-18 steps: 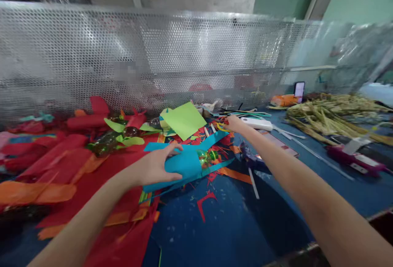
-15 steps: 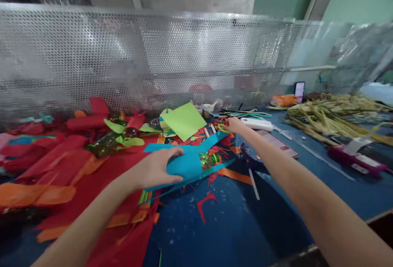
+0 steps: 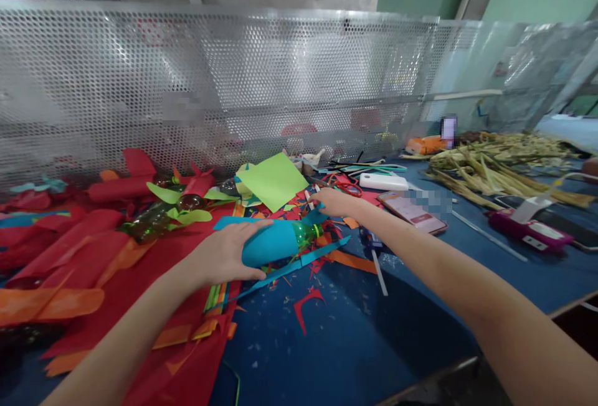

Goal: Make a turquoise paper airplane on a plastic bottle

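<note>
On the counter (image 3: 327,337), the left hand (image 3: 227,253) grips the bottle (image 3: 300,236); the right hand's (image 3: 332,202) hold is unclear. Loosened, the round bottle may roll

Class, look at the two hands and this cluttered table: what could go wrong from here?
The blue-covered bottle lies on its side under the left hand; it might roll if that hand lets go.
The loose blue strip could get mixed up with the paper scraps around it.
The right forearm might bump the phone lying beside it.
</note>
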A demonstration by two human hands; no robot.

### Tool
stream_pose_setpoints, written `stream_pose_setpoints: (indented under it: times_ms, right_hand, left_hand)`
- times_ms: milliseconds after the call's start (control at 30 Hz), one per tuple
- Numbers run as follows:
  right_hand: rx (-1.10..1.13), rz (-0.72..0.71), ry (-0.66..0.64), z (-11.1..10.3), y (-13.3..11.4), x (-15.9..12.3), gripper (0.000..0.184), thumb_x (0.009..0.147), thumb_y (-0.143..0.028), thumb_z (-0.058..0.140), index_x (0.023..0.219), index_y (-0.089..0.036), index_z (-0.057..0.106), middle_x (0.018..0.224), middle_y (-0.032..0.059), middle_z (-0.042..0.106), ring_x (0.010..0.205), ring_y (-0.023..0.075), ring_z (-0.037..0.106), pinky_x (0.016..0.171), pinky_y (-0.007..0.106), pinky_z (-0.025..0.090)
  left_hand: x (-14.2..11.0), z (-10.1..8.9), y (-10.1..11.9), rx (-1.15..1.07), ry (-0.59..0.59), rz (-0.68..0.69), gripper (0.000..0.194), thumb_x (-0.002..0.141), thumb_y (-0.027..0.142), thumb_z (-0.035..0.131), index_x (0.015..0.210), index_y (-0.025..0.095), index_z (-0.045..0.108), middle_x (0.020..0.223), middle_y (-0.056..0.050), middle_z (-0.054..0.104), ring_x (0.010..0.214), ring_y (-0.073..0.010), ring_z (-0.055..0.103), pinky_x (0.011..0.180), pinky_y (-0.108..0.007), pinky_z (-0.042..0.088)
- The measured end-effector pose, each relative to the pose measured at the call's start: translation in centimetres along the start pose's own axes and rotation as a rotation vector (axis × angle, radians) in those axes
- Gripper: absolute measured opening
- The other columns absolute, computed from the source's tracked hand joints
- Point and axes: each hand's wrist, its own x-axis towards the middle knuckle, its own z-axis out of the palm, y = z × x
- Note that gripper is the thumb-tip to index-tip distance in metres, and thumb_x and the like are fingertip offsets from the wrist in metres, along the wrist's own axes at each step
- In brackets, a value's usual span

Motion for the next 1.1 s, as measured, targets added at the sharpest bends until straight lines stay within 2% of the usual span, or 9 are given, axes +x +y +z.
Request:
stream_pose_setpoints:
  times_ms: [133,300,433,500,667,767,867,967,1100]
  right_hand:
    - [0.072,0.023,0.097,-0.8,-0.1,-0.6,0.029,0.092,-0.031,0.056,0.118,-0.018,0.056,0.12,0.0085,0.058,0.099,0.0211,0.06,0.083,0.042,0.052]
    - [0.285,0.141,0.388,-3.3,0.3,-2.0,0.028,0.092,-0.031,0.056,0.115,-0.017,0.057,0.117,0.0078,0.059,0.098,0.021,0.061,0.082,0.042,0.051]
    - [0.562,0.205,0.572,-4.5,-0.6,-3.7,0.02,0.094,-0.025,0.047,0.107,-0.015,0.057,0.1,0.005,0.064,0.09,0.0176,0.061,0.078,0.033,0.049]
    - [0.718,0.209,0.562,-4.3,-1.7,-4.9,0.02,0.092,-0.028,0.044,0.103,-0.016,0.057,0.09,0.0029,0.064,0.079,0.0151,0.06,0.069,0.028,0.048]
    - [1.052,0.174,0.351,-1.5,-5.3,-8.0,0.027,0.08,-0.044,0.055,0.085,-0.018,0.058,0.058,-0.0052,0.049,0.049,0.0104,0.047,0.046,0.022,0.039]
    - [1.184,0.122,0.267,0.4,-7.0,-9.1,0.035,0.074,-0.054,0.059,0.08,-0.019,0.055,0.056,-0.0062,0.046,0.048,0.0096,0.044,0.047,0.023,0.039]
    - [1.243,0.074,0.21,1.8,-8.0,-10.0,0.034,0.076,-0.053,0.059,0.081,-0.02,0.054,0.053,-0.0086,0.038,0.045,0.0084,0.036,0.043,0.021,0.032]
    - [1.261,0.034,0.185,2.7,-8.3,-10.6,0.027,0.084,-0.045,0.053,0.096,-0.021,0.052,0.054,-0.0086,0.038,0.046,0.0097,0.038,0.044,0.021,0.032]
    - [1.193,-0.077,0.148,2.9,-7.9,-10.9,0.02,0.088,-0.03,0.046,0.107,-0.025,0.05,0.074,-0.0027,0.055,0.055,0.0109,0.047,0.053,0.024,0.042]
  left_hand:
    - [-0.1,-0.2,0.3,0.012,0.005,-0.015,0.087,0.064,0.046,0.073,0.141,0.026,0.039,0.135,-0.013,0.054,0.115,-0.0399,0.053,0.088,-0.048,0.044]
    - [0.2,0.3,-0.2,-0.063,0.114,0.016,0.08,0.064,0.046,0.073,0.136,0.025,0.046,0.128,-0.012,0.06,0.107,-0.0404,0.059,0.083,-0.045,0.048]
    - [0.9,1.1,-0.8,-0.178,0.209,0.027,0.079,0.062,0.045,0.075,0.133,0.023,0.049,0.124,-0.014,0.062,0.108,-0.038,0.059,0.089,-0.048,0.046]
    - [1.2,1.4,-0.6,-0.229,0.265,0.033,0.074,0.062,0.043,0.076,0.129,0.022,0.053,0.126,-0.015,0.06,0.114,-0.0379,0.054,0.097,-0.052,0.039]
    - [1.1,2.0,1.8,-0.462,0.461,0.006,0.058,0.058,0.044,0.078,0.109,0.019,0.064,0.131,-0.013,0.055,0.132,-0.0373,0.034,0.112,-0.053,0.018]
    - [0.7,3.2,4.1,-0.713,0.495,-0.053,0.05,0.076,0.051,0.063,0.113,0.018,0.06,0.123,-0.012,0.061,0.117,-0.0323,0.053,0.102,-0.05,0.039]
    - [0.5,4.9,6.0,-0.999,0.403,-0.096,0.042,0.085,0.051,0.051,0.107,0.018,0.062,0.105,-0.01,0.071,0.095,-0.0264,0.067,0.083,-0.041,0.054]
    - [0.6,6.4,6.8,-1.239,0.339,-0.176,0.04,0.081,0.052,0.057,0.09,0.014,0.066,0.088,-0.01,0.074,0.079,-0.0246,0.07,0.071,-0.037,0.057]
    - [1.1,7.4,6.5,-1.479,0.309,-0.266,0.041,0.068,0.053,0.072,0.077,0.014,0.066,0.072,-0.007,0.073,0.065,-0.0199,0.068,0.062,-0.031,0.056]
